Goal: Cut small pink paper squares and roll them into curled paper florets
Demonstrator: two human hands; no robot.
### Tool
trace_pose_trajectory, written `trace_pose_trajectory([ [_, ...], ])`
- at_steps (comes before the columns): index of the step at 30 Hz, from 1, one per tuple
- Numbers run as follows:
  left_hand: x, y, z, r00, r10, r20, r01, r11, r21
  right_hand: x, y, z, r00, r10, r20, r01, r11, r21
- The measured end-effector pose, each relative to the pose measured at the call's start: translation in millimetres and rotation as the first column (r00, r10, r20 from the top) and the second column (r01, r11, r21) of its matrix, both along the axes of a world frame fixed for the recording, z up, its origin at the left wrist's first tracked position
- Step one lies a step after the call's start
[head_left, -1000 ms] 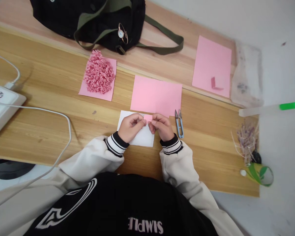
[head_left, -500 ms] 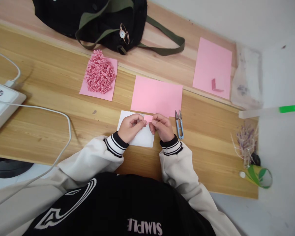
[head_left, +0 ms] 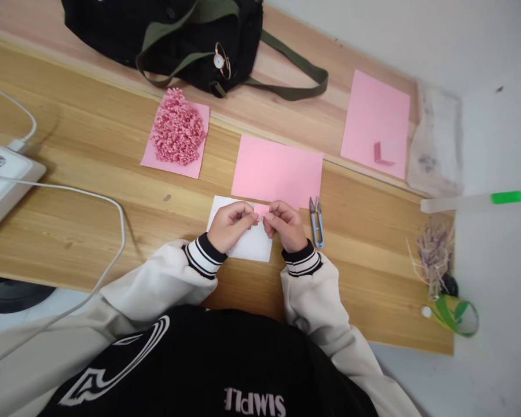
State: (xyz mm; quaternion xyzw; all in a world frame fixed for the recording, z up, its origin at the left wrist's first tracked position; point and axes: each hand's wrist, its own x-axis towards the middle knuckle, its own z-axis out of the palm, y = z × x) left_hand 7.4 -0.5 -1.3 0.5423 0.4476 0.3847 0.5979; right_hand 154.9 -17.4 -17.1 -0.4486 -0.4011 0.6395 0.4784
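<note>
Between my two hands is a small piece of pink paper [head_left: 261, 210]. My left hand [head_left: 231, 226] pinches its left end with thumb and fingers. On the other end, my right hand [head_left: 287, 225] closes in the same kind of pinch. Both hands are over a white sheet [head_left: 252, 246] lying on the wooden desk. Just beyond them lies a larger pink sheet of paper [head_left: 278, 168]. Blue-handled thread snips [head_left: 316, 222] rest to the right of my right hand, blades pointing away from me.
A pile of pink flower stamens [head_left: 177, 130] sits on pink paper at the left. Behind are a black bag [head_left: 165, 35] with a watch [head_left: 219, 61] on it and another pink sheet [head_left: 373, 116]. A white cable [head_left: 122, 226] runs from a white box [head_left: 8, 185]. Dried flowers [head_left: 434, 249] stand right.
The view has shifted very slightly. Both hands keep their pinch on the small pink paper, and nothing on the desk has visibly moved.
</note>
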Motion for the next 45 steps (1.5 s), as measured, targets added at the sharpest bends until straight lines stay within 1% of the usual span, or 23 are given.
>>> trace_pose_trajectory([
  [4, -0.4, 0.5, -0.3, 1.000, 0.000, 0.007, 0.000, 1.000, -0.010, -0.5, 0.3, 1.9, 1.000, 0.009, -0.003, -0.009, 1.000, 0.000],
  [10, 0.2, 0.1, 0.7, 1.000, 0.000, -0.002, 0.000, 1.000, -0.011, 0.4, -0.1, 4.1, 0.998, 0.043, 0.040, -0.043, 0.999, -0.004],
  [20, -0.1, -0.1, 1.4, 1.000, -0.003, -0.014, 0.003, 1.000, -0.005, -0.3, -0.4, 5.9, 0.998, 0.025, 0.053, -0.023, 0.999, -0.040],
  [29, -0.1, -0.2, 1.5, 1.000, -0.011, -0.008, 0.011, 1.000, 0.003, 0.3, -0.5, 4.8, 0.999, 0.026, 0.027, -0.025, 0.999, -0.021],
  [45, 0.2, -0.1, 1.4, 1.000, -0.007, -0.016, 0.007, 1.000, -0.002, -0.2, -1.0, 4.5, 0.997, 0.023, 0.070, -0.019, 0.998, -0.052],
])
